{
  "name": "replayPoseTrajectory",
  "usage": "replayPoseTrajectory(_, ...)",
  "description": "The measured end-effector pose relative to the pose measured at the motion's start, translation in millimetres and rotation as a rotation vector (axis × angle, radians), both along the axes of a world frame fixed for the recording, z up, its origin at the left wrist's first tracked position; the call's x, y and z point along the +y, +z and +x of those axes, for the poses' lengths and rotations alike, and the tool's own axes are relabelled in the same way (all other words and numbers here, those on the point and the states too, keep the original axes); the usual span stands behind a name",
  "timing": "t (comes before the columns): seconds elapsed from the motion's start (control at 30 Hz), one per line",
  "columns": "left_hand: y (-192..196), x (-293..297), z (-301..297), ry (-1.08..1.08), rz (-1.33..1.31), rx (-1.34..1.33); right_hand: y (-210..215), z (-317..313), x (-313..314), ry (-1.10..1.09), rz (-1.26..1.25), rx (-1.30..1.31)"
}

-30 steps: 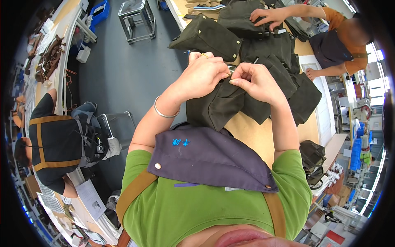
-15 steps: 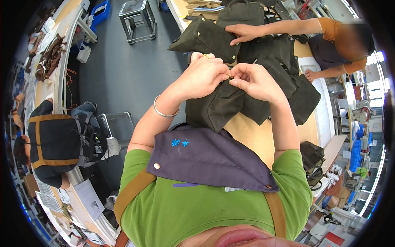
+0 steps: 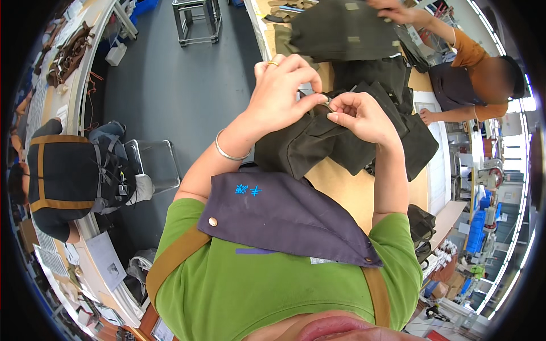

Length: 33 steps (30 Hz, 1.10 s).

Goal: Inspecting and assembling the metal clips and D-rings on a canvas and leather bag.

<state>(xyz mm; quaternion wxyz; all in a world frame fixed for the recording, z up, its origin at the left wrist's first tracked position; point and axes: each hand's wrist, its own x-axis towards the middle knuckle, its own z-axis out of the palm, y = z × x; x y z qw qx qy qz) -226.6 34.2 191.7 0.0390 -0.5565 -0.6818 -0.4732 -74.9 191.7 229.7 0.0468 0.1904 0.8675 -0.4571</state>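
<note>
Left hand and right hand meet at the upper edge of a dark green bag.
The bag lies on the tan surface, beside other dark bags; the left fingers pinch a small metal piece, perhaps a zipper part, though it is too small to be sure, and the right fingers grasp the strip just beside it. Farther off, a co-worker's hand is at another dark bag.

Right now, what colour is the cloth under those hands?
The cloth is very dark olive; the head view shows it.
</note>
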Motion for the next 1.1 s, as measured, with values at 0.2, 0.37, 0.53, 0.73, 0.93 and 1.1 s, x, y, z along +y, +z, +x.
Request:
replayPoseTrajectory(0.2, -30.4, -9.5, 15.8, -0.169, -0.12, -0.157, 3.4, 5.2, -3.5, -0.038, -0.018, 0.06)
replayPoseTrajectory(0.37, -38.4, -3.5, 25.6, -0.156, -0.13, -0.209, 3.8, 6.4, -1.6, -0.026, 0.005, 0.017)
replayPoseTrajectory(0.53, -46.1, 1.3, 34.1, -0.103, -0.009, -0.281, 3.0, 3.4, -2.3, 0.012, 0.109, 0.086)
replayPoseTrajectory(0.73, -46.1, -2.7, 36.1, -0.059, -0.033, -0.351, 9.3, -0.7, -6.1, 0.055, 0.117, 0.072)
replayPoseTrajectory(0.93, -41.4, -3.8, 37.0, -0.083, -0.02, -0.343, 4.5, -1.4, -6.2, 0.084, 0.135, 0.129)
replayPoseTrajectory(1.1, -46.4, -3.6, 34.9, -0.092, -0.04, -0.389, 5.7, -4.0, -11.9, 0.073, 0.176, 0.109)
